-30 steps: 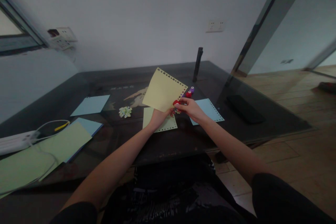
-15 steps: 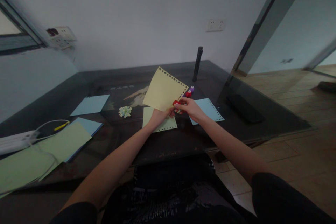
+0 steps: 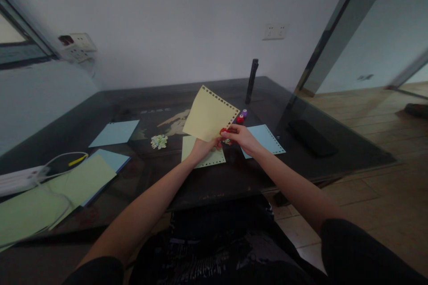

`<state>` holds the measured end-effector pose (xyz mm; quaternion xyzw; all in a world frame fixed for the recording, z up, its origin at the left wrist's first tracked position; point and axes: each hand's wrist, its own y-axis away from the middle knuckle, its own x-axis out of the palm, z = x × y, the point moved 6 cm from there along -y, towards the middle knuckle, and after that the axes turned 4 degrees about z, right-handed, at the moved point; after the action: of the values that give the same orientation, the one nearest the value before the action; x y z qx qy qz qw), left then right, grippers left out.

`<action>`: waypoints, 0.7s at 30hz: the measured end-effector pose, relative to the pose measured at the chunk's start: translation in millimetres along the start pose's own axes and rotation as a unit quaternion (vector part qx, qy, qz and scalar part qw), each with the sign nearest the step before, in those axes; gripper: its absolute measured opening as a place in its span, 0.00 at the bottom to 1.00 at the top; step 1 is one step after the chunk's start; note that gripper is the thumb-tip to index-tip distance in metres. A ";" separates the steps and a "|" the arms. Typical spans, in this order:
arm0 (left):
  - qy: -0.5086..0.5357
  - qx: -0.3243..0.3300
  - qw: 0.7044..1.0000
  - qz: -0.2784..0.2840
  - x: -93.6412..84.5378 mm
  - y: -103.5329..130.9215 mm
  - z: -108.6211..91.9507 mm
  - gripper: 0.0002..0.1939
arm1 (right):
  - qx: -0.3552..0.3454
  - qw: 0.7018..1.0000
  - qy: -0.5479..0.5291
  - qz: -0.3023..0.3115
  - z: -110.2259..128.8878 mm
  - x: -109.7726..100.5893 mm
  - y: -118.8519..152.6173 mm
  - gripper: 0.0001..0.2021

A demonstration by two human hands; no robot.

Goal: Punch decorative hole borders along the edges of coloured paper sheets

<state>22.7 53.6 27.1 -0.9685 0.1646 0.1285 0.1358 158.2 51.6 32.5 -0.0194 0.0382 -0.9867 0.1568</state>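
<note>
A yellow sheet of paper (image 3: 209,113), punched with small holes along two edges, is raised above the table in my left hand (image 3: 204,146). Its fingers are partly hidden behind the sheet. My right hand (image 3: 243,136) is closed round a small red craft punch (image 3: 224,132) at the sheet's lower right corner. Beneath lies a pale green sheet (image 3: 209,159) with holes along its edge. To the right rests a light blue punched sheet (image 3: 265,141). Small paper cut-outs (image 3: 227,141) lie under my hands. Another red punch (image 3: 240,119) and a purple punch (image 3: 244,113) stand just beyond.
A pile of pale cut-outs (image 3: 159,141) lies left of my hands. Further left are a blue sheet (image 3: 115,133), stacked green paper (image 3: 83,180), and a white power strip (image 3: 23,180) with cables. A black upright cylinder (image 3: 252,81) and a dark flat case (image 3: 312,138) are at right.
Almost nothing differs. Both hands, the yellow sheet and the red punch keep their places, apart from a very slight shift.
</note>
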 end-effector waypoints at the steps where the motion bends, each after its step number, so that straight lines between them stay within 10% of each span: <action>1: 0.000 0.000 1.000 0.000 0.0 0.0 0.5 0.12 | 0.001 1.000 0.000 0.000 -0.1 0.0 -0.1 0.15; 21: 0.000 -0.017 0.999 0.035 4.5 -0.7 6.8 0.17 | -0.014 1.000 -0.007 -0.022 -1.0 -1.7 -1.4 0.12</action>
<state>25.6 55.0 19.6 -0.9643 0.1960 0.1364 0.1144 159.3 53.5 31.5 -0.0290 0.0504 -0.9891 0.1354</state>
